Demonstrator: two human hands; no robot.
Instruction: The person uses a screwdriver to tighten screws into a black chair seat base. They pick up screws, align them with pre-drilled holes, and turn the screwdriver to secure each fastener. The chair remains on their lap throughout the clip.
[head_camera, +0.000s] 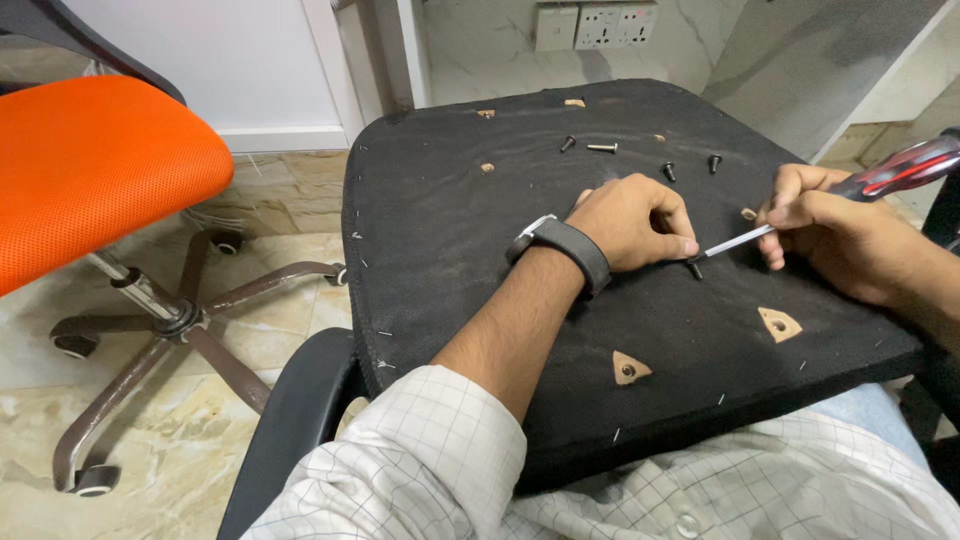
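An upturned black chair seat (450, 230) lies across my lap, its fabric underside facing up. My left hand (635, 220), with a dark watch on the wrist, pinches a small black screw (694, 268) upright on the fabric. My right hand (825, 235) grips a screwdriver (900, 172) with a red and black handle. Its metal shaft slants down to the left and the tip meets the screw head.
Loose black screws (668, 171) and a silver bolt (602, 147) lie near the far edge of the seat. Triangular cut-outs with holes (629, 368) show near the front. An orange office chair (90, 170) with a wheeled base stands at the left. Wall sockets (597, 25) are behind.
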